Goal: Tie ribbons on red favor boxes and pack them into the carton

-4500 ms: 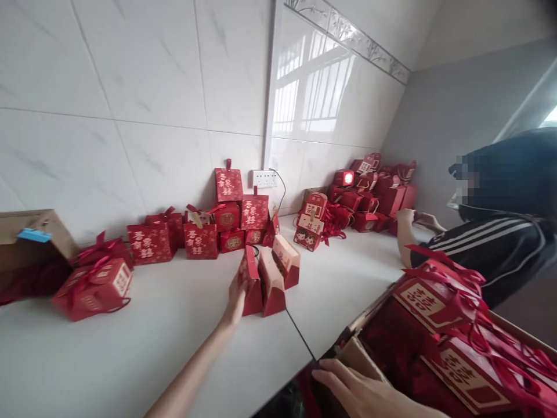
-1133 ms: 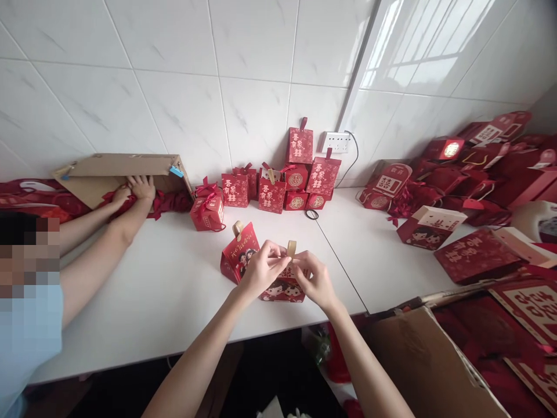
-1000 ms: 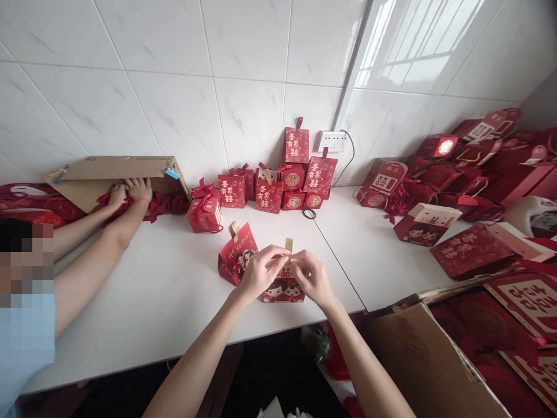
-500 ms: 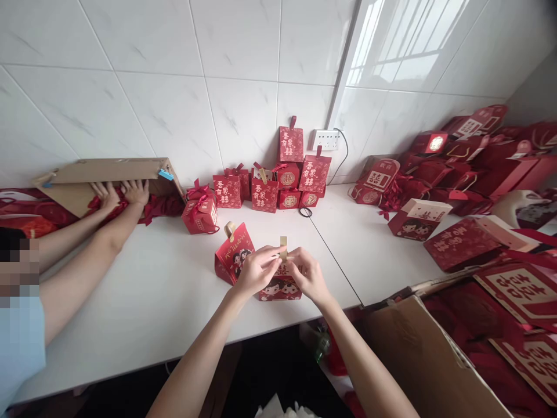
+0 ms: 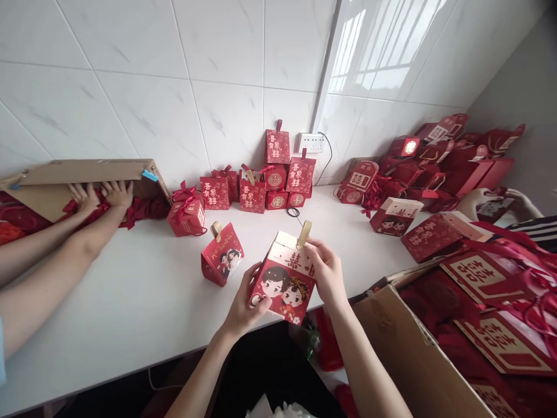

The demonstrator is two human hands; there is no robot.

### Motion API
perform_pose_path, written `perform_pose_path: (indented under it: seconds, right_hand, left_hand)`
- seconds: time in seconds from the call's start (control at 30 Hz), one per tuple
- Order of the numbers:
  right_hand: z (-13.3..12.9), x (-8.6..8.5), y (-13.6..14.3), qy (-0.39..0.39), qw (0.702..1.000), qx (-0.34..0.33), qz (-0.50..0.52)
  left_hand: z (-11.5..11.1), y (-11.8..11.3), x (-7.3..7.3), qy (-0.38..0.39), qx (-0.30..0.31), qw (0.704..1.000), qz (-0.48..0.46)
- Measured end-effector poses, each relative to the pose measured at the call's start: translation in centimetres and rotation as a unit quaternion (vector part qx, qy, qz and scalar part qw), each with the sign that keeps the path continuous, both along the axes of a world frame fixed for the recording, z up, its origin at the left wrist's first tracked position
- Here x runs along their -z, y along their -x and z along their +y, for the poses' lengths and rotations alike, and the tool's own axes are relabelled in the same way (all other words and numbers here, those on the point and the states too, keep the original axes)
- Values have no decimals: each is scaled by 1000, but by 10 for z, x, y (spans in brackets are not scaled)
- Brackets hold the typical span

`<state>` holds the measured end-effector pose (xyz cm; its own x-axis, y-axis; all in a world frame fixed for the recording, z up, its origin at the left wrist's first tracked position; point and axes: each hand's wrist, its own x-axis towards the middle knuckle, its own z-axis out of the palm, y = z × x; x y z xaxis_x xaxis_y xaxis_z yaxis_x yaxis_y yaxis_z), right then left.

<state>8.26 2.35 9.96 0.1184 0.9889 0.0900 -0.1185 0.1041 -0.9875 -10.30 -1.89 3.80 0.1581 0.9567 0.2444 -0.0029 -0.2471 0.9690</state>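
Observation:
A red and cream gift box point(image 5: 285, 284) printed with a cartoon couple is tilted in front of me, lifted at the table's front edge. My left hand point(image 5: 248, 305) grips its lower left side, thumb on the printed front. At the upper right corner, my right hand point(image 5: 324, 267) holds the box by its top, beside the gold ribbon loop point(image 5: 305, 232); some of its fingers are hidden behind the box. To the left, a red triangular gift box point(image 5: 223, 254) with a gold loop stands on the white table point(image 5: 143, 302).
Several red boxes point(image 5: 252, 194) stand along the wall below a power strip point(image 5: 311, 142). A co-worker's hands point(image 5: 102, 197) reach into a cardboard box point(image 5: 87, 171) at left. Another person's hands point(image 5: 487, 200) are at far right, near a carton point(image 5: 391, 325) of red boxes.
The cartoon-couple box has been lifted off the table and tilted. My left hand moved from the top loop down to its side. Another person's hands now show at the right.

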Motion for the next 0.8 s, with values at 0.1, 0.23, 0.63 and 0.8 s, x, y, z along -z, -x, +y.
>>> perform_pose_path:
  seconds: [0.1,0.23,0.63,0.8]
  right_hand:
    - [-11,-15,-5,-3,1000,2,-22]
    - [-21,-28,-9,-20,997,28,-62]
    - [-30,-48,-17,-62,983,60,-161]
    - [-41,-51,-22,-119,985,53,-110]
  left_hand:
    - [-10,-11,-11,-27,-27,999,-14]
    - [-16,-20,-17,-51,-26,998,-21]
    - [-25,-40,-18,-51,-9,996,-71]
    - [-26,-47,-19,-87,-39,993,-75]
